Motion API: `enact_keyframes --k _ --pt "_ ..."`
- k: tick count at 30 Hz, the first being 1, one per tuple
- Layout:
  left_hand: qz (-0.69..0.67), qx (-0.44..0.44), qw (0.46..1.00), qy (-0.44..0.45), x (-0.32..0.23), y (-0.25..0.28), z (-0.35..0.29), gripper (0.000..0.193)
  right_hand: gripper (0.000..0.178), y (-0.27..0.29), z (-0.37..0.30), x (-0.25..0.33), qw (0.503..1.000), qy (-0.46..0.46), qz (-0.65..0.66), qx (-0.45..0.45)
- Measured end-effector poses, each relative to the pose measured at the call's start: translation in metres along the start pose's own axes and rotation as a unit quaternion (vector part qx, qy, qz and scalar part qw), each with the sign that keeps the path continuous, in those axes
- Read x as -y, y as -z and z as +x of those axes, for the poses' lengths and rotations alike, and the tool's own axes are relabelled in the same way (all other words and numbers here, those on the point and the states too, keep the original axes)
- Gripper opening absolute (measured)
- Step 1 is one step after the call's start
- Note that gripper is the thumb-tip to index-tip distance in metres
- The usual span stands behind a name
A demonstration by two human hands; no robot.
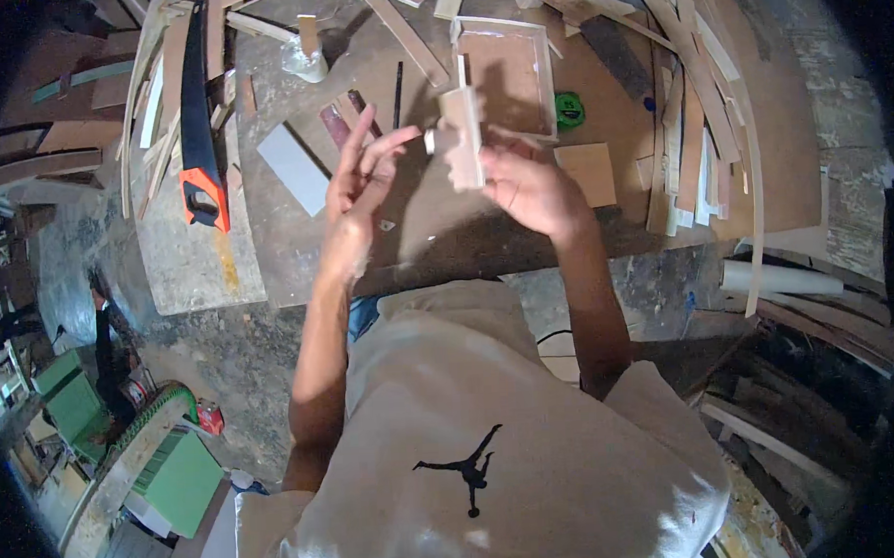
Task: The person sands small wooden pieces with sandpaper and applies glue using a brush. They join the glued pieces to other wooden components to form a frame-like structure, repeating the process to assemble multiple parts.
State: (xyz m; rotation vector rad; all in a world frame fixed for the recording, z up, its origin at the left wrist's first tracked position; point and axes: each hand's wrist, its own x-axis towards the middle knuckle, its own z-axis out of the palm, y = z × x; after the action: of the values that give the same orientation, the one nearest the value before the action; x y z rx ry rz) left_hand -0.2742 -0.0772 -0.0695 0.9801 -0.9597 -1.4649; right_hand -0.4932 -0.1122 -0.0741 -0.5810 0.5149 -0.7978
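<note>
Above the workbench, my right hand grips a small, pale wooden piece by its right edge, fingers and thumb closed on it. The piece looks like a flat panel with a strip along one side. A short, greyish projection with a white end sticks out to its left, blurred, and I cannot make out what it is. My left hand is raised just left of this piece, fingers spread with nothing in them. Its fingertips come near the projection; whether they touch it I cannot tell.
Beyond lie a shallow wooden box, a green tape measure, a square board, a grey-white rectangle, reddish-brown blocks, a black pencil and a jar holding a stick. An orange-handled handsaw and wood strips flank them.
</note>
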Motion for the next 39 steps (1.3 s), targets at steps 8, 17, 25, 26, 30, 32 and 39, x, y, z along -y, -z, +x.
enact_keyframes --k 8,17,25,26,30,32,39 --pt "0.025 -0.042 0.995 0.086 0.038 0.04 -0.019 0.055 0.045 0.055 0.017 0.054 0.925 0.013 -0.332 -0.184" --pt "0.0 -0.07 0.99 0.119 0.056 0.037 -0.019 0.054 0.052 0.086 0.053 0.033 0.795 -0.013 -0.551 -0.254" --pt "0.038 -0.056 0.99 0.127 0.043 0.021 0.011 0.049 0.049 0.081 0.066 0.015 0.734 0.015 -0.626 -0.263" --pt "0.036 -0.055 0.99 0.124 0.043 0.021 0.013 0.049 0.049 0.078 0.067 0.014 0.705 0.026 -0.657 -0.266" --pt "0.034 -0.057 0.99 0.127 0.045 0.025 0.017 0.052 0.052 0.064 0.066 0.01 0.694 -0.004 -0.653 -0.302" --pt "0.044 -0.061 0.988 0.132 0.043 0.025 0.017 0.053 0.053 0.064 0.066 0.009 0.697 -0.009 -0.65 -0.304" --pt "0.021 -0.054 0.99 0.129 0.05 0.033 0.013 0.047 0.052 0.069 0.063 0.009 0.725 -0.013 -0.626 -0.286"
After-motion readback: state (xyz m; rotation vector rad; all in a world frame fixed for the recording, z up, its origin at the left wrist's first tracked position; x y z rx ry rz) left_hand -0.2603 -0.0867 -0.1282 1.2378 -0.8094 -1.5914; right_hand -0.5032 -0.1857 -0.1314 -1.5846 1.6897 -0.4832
